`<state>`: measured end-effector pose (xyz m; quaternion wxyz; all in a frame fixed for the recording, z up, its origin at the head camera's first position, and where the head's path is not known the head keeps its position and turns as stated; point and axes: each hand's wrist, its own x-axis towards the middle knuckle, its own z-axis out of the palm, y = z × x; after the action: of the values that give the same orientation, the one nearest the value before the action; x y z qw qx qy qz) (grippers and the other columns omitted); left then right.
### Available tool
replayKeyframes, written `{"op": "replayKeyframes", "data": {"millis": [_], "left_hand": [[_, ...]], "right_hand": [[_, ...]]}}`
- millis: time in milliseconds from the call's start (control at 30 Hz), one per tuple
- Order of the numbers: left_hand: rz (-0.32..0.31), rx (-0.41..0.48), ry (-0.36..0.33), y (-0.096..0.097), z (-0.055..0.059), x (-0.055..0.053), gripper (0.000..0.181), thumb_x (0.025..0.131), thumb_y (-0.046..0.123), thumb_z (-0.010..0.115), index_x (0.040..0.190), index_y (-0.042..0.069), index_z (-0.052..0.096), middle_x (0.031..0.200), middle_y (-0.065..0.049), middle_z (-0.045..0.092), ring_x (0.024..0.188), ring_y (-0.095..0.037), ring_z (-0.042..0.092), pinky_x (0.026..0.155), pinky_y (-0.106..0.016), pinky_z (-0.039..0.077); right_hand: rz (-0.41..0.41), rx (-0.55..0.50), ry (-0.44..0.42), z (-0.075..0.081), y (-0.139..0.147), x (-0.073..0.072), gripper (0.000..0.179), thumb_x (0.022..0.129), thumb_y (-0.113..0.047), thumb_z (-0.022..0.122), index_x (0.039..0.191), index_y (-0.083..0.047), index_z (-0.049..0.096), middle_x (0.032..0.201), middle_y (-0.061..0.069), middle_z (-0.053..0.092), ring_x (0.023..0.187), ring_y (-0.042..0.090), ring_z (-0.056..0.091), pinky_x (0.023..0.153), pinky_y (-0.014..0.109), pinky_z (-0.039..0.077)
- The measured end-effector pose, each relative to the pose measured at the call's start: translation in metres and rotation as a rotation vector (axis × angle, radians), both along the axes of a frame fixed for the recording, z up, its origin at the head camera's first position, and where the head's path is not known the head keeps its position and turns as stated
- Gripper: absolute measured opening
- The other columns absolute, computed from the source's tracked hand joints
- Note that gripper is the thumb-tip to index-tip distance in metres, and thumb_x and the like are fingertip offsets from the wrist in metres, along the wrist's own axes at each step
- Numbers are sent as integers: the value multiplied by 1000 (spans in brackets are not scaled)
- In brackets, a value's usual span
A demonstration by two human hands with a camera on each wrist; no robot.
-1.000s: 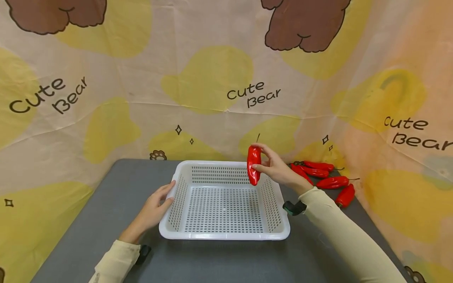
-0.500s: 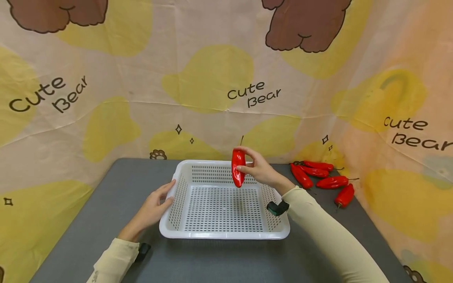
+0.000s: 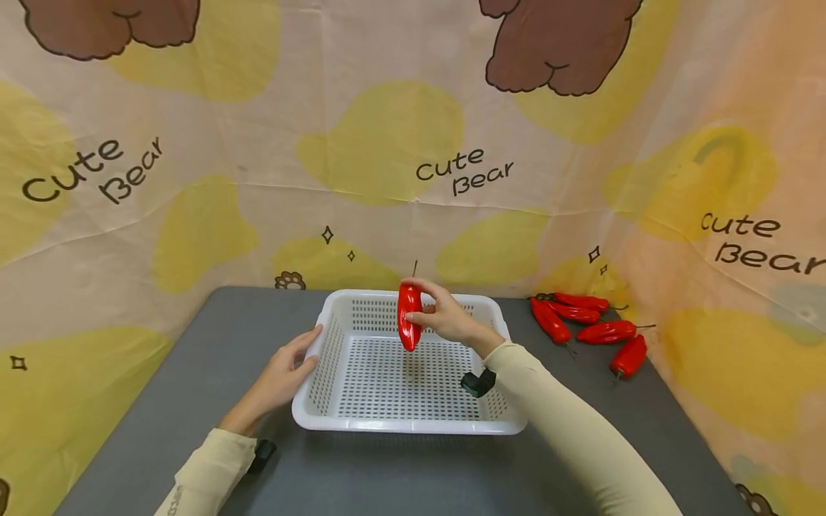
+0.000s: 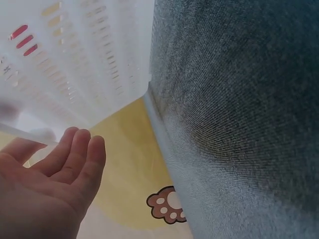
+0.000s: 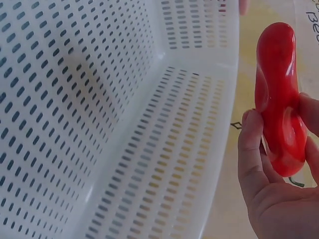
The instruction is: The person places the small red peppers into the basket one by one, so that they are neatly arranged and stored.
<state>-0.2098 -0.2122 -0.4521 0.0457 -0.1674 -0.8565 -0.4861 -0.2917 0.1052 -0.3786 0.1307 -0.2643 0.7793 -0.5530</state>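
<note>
A glossy red chili pepper (image 3: 409, 315) is pinched upright in my right hand (image 3: 445, 315), stem up, above the back part of a white perforated plastic basket (image 3: 409, 426). In the right wrist view the fingers and thumb press on both sides of the pepper (image 5: 281, 99), apart from the basket wall (image 5: 164, 149). My left hand (image 3: 284, 373) holds the basket's left rim. From the left wrist view, several bent fingers (image 4: 79, 154) meet the outside of the basket (image 4: 99, 59) just below its rim; the thumb is hard to make out.
Several more red chili peppers (image 3: 606, 332) lie loosely grouped at the table's back right corner. The grey table (image 3: 400, 473) is backed by a bear-print cloth (image 3: 361, 143) along the rear and right side. No pepper shows on the basket floor.
My right hand has carried the pepper leftward and slightly down, from the basket's right side to above its middle. My left hand has stayed at the left rim.
</note>
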Motion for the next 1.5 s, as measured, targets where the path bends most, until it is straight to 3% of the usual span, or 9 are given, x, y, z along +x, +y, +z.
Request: {"op": "replayKeyframes", "data": {"millis": [500,667,900,1267,1500], "left_hand": [[-3,12,21,1,-5,-2,56,99,0,50,153,-6,35,153,-35,38,110,-53,62,67,-30,63],[-5,8,23,2,-6,-2,56,99,-1,50,153,-6,36,153,-35,39,110,-51,63,68,-29,62],[-9,27,15,2,-4,-1,56,100,0,50,153,-6,35,153,-35,38,110,-50,63,65,-29,63],[-9,27,-24,1,0,4,57,101,1,52,154,-4,34,155,-33,35,114,-51,61,64,-31,64],[-2,18,-24,1,1,3,57,100,2,53,154,-4,35,155,-33,37,113,-50,61,64,-32,64]], "right_hand": [[-38,89,-53,-14,-23,-1,62,94,-2,67,149,-12,42,142,19,49,108,37,66,83,41,64],[-16,93,-60,-17,-28,-1,59,94,-1,67,147,-9,43,142,20,47,107,37,67,84,44,64],[-19,131,-68,-20,-37,-1,57,93,-2,68,144,-16,48,141,17,50,106,34,67,84,42,64],[59,213,-75,-30,-56,-1,57,92,-6,71,144,-10,47,139,19,50,103,32,64,88,46,63],[94,308,-83,-34,-68,2,54,91,-8,72,140,-10,49,131,15,54,103,28,61,87,37,62]]}}
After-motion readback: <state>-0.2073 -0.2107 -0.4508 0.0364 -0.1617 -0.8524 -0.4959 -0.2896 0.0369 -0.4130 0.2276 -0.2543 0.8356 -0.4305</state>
